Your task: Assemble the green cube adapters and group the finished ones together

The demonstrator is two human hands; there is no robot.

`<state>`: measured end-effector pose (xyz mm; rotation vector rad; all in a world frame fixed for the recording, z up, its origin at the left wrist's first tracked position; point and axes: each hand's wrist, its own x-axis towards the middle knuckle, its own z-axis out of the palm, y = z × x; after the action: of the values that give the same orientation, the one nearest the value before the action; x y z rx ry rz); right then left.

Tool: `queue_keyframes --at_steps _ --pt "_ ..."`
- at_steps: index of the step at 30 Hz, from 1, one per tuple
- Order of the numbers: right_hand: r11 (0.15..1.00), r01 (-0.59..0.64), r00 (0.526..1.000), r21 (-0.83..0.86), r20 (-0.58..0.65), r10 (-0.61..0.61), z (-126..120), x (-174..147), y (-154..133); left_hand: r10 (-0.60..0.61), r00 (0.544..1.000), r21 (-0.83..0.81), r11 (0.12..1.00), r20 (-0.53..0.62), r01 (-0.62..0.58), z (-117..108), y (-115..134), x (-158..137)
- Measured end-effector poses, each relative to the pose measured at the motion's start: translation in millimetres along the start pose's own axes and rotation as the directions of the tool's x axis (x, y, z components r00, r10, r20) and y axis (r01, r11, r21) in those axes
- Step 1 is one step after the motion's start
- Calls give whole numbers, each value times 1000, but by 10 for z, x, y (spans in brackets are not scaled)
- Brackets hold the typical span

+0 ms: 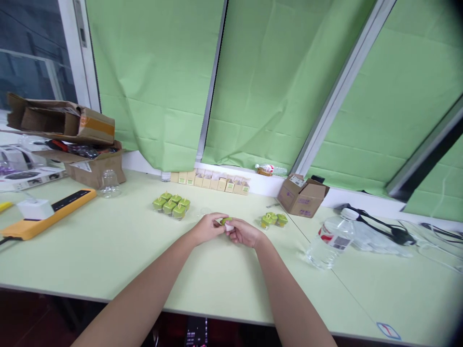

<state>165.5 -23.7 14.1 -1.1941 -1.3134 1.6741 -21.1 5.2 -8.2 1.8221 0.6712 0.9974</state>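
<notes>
In front of me, above the middle of the table (144, 260), both hands meet around a small green-topped container (226, 221) with a pale lower part. My left hand (209, 228) is closed, its fingers at the green top. My right hand (246, 233) is closed too, thumb and fingers pinching the container from the right; much of it is hidden. Left of the hands stands a group of several green-lidded containers (170, 206) with yellow loops on top. A smaller group of similar containers (274, 220) stands to the right. A clear plastic piece (204, 211) lies behind my left hand.
Small beige boxes (213, 181) line the window side. An opened carton (302, 196) and a large water bottle (333, 238) stand right. Stacked cartons (92, 166), a clear jar (109, 184) and an orange power strip (54, 214) are left. Cables (394, 233) lie far right.
</notes>
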Motion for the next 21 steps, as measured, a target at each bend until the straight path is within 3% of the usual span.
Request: queue_keyframes --at_steps 9,16,21 --pt "998 -5 1000 -67 -8 5 24 47 2 112 994 6 994 18 -112 73 79 0" --pt "990 -73 988 -121 -144 56 95 60 -4 -42 999 -40 998 -10 42 49 125 -18" --pt "986 -86 993 -139 -96 73 96 46 -6 -154 988 -143 978 21 155 55 198 -34"
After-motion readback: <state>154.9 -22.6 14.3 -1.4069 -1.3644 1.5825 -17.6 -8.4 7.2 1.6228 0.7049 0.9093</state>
